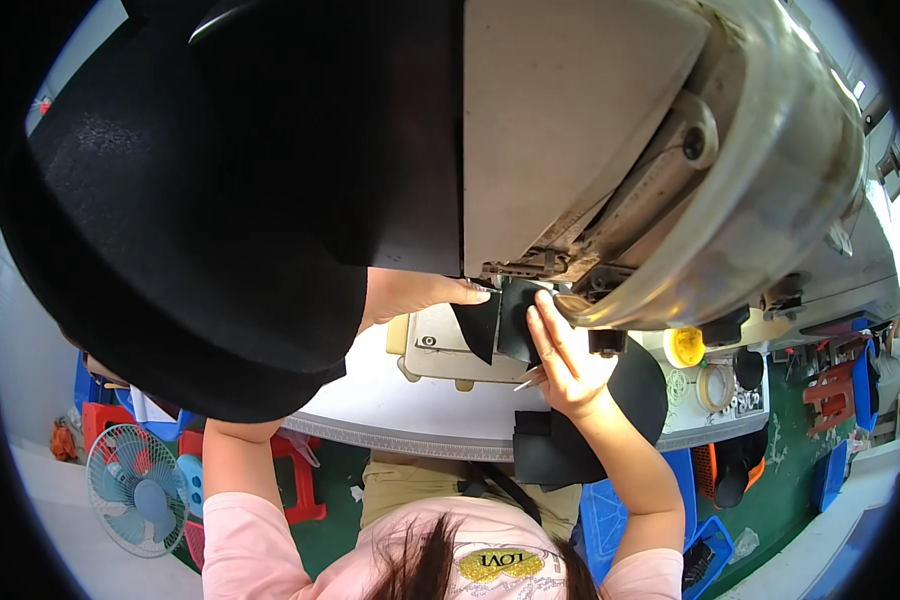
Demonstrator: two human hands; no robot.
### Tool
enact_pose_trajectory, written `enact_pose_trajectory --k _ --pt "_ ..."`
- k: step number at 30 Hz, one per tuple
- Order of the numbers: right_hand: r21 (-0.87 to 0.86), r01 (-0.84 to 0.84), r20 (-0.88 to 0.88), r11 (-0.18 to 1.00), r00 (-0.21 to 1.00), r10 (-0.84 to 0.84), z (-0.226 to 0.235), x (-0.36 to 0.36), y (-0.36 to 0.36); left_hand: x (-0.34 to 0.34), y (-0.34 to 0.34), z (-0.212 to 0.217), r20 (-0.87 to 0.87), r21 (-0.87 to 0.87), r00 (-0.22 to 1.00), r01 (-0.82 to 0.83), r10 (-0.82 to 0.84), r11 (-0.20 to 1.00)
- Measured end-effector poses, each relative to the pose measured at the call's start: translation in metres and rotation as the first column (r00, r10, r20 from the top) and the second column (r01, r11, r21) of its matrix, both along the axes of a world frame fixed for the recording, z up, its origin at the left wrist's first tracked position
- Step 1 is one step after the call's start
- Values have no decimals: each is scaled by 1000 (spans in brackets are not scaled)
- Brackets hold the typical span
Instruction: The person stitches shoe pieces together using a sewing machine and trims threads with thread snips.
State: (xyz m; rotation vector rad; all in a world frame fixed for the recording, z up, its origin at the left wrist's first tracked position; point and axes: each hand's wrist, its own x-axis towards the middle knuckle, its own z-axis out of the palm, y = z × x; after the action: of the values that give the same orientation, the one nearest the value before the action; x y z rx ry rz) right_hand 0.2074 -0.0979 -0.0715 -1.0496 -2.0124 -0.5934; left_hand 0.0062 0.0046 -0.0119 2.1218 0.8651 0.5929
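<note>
The black, flat, leather-like strip (517, 325) sits just below the grey metal sewing machine (570, 120), long axis running away from it. The right hand (570, 368), nearer, lays straight fingers against it; the left hand's (410, 292) thumb touches a black pointed flap (479, 328). Whether either grips, I can't tell.

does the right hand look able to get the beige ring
Probably yes: the right hand touches a black piece, but only flat-looking black material and pale coils seem to separate it from the beige ring.

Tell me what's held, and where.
Black material: left hand at its upper left edge, right hand on its right side, grip unclear; pointed silver item under right palm.
</note>
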Motion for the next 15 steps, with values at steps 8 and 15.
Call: enact_pose_trajectory --k 8,15 --pt "12 -31 -22 999 999 31 -1 -1 4 5 0 9 -116 17 993 18 -16 1000" --pt "10 -45 -39 999 998 45 6 -8 1 0 4 -11 -124 281 992 36 -1 959"
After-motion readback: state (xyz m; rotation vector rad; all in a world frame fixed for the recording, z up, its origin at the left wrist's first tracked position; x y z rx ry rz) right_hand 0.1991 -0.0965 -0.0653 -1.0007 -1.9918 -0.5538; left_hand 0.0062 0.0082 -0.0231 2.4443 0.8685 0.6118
